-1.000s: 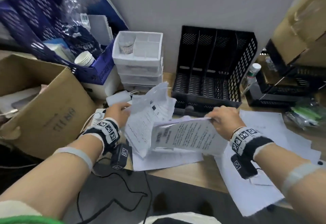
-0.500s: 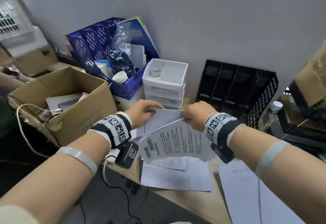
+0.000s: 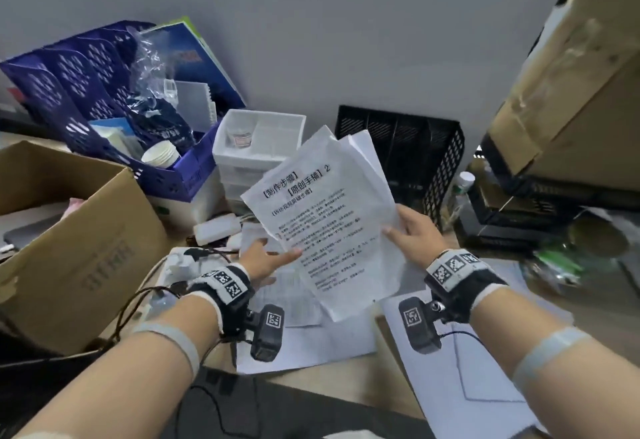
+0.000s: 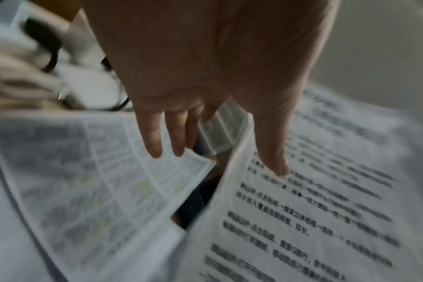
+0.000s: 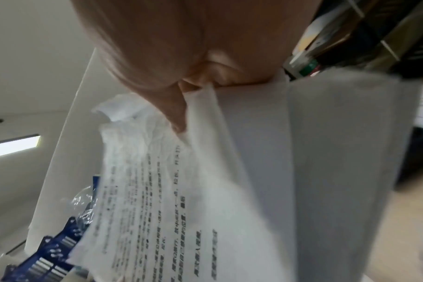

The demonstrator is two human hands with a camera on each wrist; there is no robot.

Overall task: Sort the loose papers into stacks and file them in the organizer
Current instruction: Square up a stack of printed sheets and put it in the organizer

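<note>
Head view: the right hand (image 3: 414, 227) pinches a bundle of printed sheets (image 3: 325, 217) by its right edge and holds it tilted above the desk (image 3: 346, 371), in front of the black file organizer (image 3: 405, 154). The left hand (image 3: 265, 260) lies with fingers straight, thumb on the front of the bundle's left edge, steadying rather than gripping. More loose papers (image 3: 460, 379) lie scattered on the desk below and to the right. A cardboard box (image 3: 69, 241), a blue file rack (image 3: 104, 99) and a white drawer unit (image 3: 256, 148) stand to the left.

Left wrist view, blurred: the thumb (image 4: 273, 148) rests on the printed page (image 4: 314, 209), the other fingers (image 4: 152, 139) straight and spread behind its edge, above a table-printed sheet (image 4: 97, 171) lying flat.

Right wrist view: the thumb (image 5: 172, 106) and curled fingers clamp the sheets (image 5: 229, 181) at their edge.

Judging by the black organizer's slots, which look empty, nothing has been filed; one bundle is gathered but uneven, so squaring it, collecting the desk papers and filing all remain
</note>
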